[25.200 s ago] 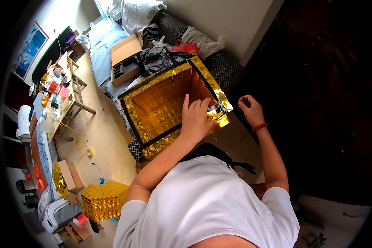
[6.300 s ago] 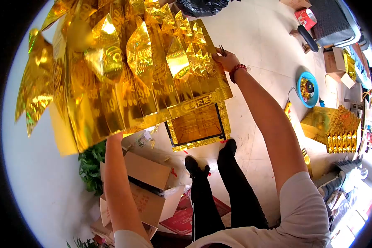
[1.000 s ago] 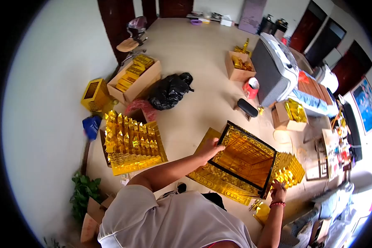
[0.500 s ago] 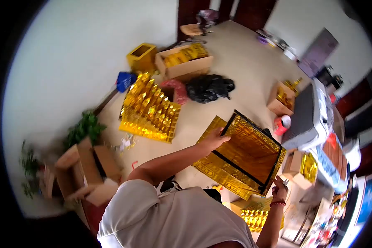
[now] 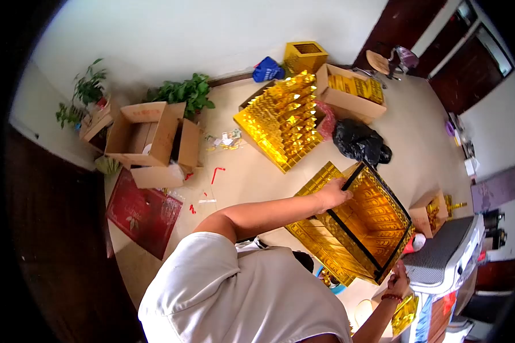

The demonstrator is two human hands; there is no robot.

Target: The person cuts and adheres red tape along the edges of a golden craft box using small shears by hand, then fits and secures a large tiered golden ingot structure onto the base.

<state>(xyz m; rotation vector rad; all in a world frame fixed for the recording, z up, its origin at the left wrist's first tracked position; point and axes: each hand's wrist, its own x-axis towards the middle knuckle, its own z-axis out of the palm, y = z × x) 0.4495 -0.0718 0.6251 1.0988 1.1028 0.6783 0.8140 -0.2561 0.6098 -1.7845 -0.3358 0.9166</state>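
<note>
A gold patterned box [image 5: 377, 214] with black-taped edges is held tilted in front of me, its open side showing the gold inside. My left hand [image 5: 333, 194] is closed on the box's upper left edge, thumb over the black tape. At the lower right corner of the box is my right hand [image 5: 399, 281], a red bead bracelet on its wrist. Its fingers are bent, and whatever they hold is too small to make out. I cannot tell whether this hand touches the box.
Shiny gold folded-foil pieces stand in rows on a box [image 5: 286, 123] on the floor. Behind are a carton of gold packs [image 5: 349, 108], a black plastic bag [image 5: 360, 142] and a gold box [image 5: 305, 57]. Open cartons [image 5: 149, 137] and a red mat [image 5: 140, 214] lie left.
My view has swung left, so the room's things appear further right. Both hands stay at the gold box, which has tilted slightly. A glint of metal at my right hand no longer shows clearly.
</note>
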